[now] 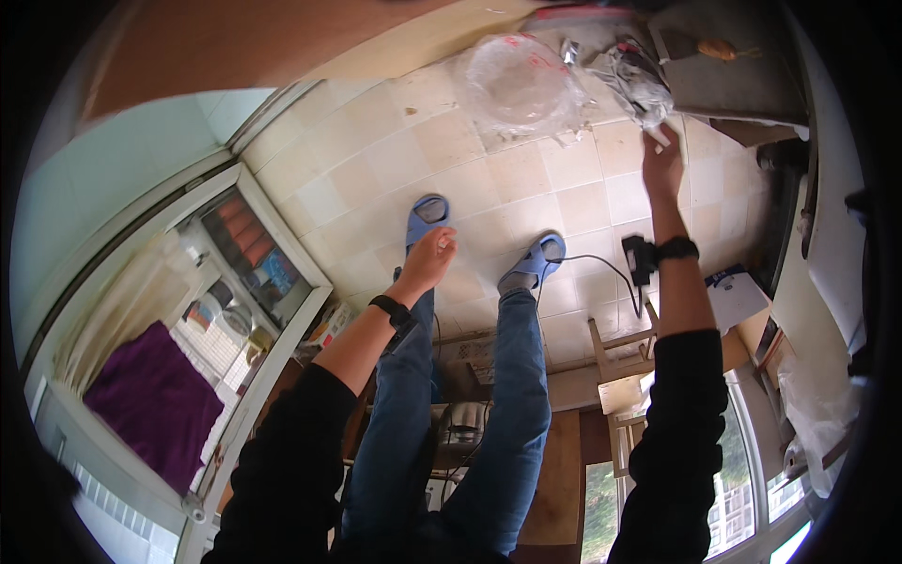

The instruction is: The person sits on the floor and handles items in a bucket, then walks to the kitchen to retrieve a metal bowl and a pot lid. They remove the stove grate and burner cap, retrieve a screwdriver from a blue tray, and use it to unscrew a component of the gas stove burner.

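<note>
My right hand (662, 162) reaches to the upper right, fingers closed at the lower end of a crumpled grey-and-white plastic bag (629, 77). Just left of that bag lies a round object in clear plastic with red print (521, 85), beside a small silvery item (569, 52). My left hand (430, 252) hangs above my blue slippers with its fingers curled; whatever they may hold cannot be made out. Both wrists wear black straps, the right with a boxy device (641, 260) and cable.
A tiled floor (338, 150) lies below me. A dark ledge (733, 89) stands upper right, a wooden stool (620, 381) and cardboard (738, 305) to the right. A white-framed glass door (301, 263) with purple cloth (155, 404) is on the left; metal pots (462, 423) appear behind my legs.
</note>
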Motion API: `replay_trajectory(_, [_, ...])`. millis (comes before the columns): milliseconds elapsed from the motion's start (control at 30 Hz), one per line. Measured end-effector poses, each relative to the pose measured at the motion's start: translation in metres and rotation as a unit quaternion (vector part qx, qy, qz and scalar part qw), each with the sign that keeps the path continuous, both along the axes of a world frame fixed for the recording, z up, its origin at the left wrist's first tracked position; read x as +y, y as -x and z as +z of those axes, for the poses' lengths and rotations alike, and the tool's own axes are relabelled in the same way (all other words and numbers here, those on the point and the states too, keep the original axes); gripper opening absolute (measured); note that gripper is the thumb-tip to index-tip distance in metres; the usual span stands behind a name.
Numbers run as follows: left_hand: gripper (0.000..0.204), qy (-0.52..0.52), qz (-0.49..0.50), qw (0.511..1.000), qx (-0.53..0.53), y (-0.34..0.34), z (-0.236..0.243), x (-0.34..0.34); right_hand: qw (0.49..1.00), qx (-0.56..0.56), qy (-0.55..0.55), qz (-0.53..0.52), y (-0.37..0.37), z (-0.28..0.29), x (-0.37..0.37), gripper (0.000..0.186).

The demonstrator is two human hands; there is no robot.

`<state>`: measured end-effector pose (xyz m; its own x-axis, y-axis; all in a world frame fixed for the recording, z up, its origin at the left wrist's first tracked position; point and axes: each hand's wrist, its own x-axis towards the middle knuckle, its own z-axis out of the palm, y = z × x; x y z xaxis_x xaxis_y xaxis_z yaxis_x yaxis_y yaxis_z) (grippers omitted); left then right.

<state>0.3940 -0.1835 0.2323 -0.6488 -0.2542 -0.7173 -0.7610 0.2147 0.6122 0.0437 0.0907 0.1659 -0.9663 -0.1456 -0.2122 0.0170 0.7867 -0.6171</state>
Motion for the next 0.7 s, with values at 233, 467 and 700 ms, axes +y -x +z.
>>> replay_trajectory(233, [0.026, 0.115, -0.100, 0.986, -0.067, -0.089, 0.074, -0.060, 0.921, -0.324, -0.007, 0.214, -0.182, 0.095, 0.021, 0.036])
replay_trajectory(467, [0.027, 0.183, -0.044, 0.976, -0.112, -0.171, 0.159, -0.109, 0.924, -0.339, 0.044, 0.173, -0.232, 0.201, 0.082, 0.032])
replay_trajectory(700, [0.022, 0.213, 0.168, 0.961, 0.042, -0.186, 0.325, -0.065, 0.925, -0.343, 0.086, 0.135, -0.194, 0.311, 0.062, 0.035])
